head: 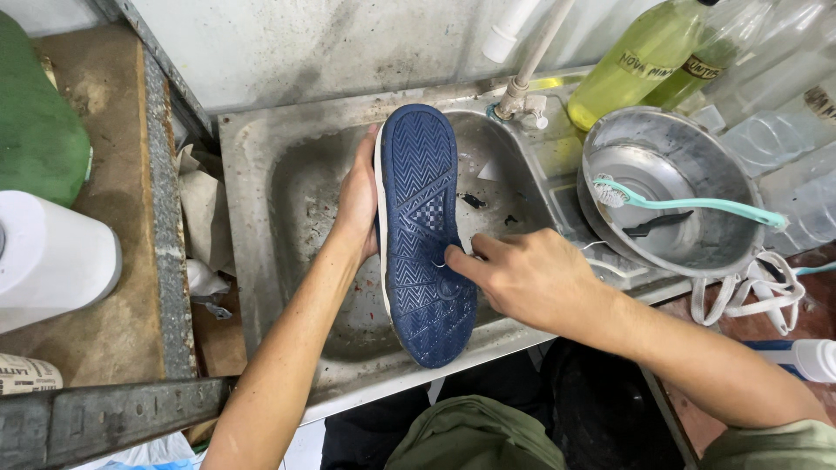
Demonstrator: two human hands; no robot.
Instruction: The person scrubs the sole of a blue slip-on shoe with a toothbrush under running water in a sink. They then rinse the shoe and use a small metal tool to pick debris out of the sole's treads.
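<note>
The shoe (424, 235) is turned sole-up over the steel sink (287, 187), toe toward twelve o'clock, heel toward six, its dark blue zigzag tread facing the camera. The left hand (359, 202) grips it along the nine o'clock edge, fingers wrapped under the white rim, steadying it above the basin. The right hand (527, 277) comes in from four o'clock with thumb and forefinger pinched together on the tread near the middle of the sole, and it looks like the grooves are being picked clean, a bit of grit at a time; what, if anything, sits between those fingertips is too small to tell. Dark flecks (473, 201) lie on the sink floor at two o'clock of the shoe. Judging from this, the work is at the picking stage, and the next move calls for a firm hold from the left and a fine pull from the right. Out at three o'clock, a metal bowl (727, 235) holds a mint-green toothbrush (688, 204), untouched, with white laces (749, 292) under its rim. Yellow-green bottles (636, 61) stand behind at one o'clock, beside the tap pipe (527, 74).
</note>
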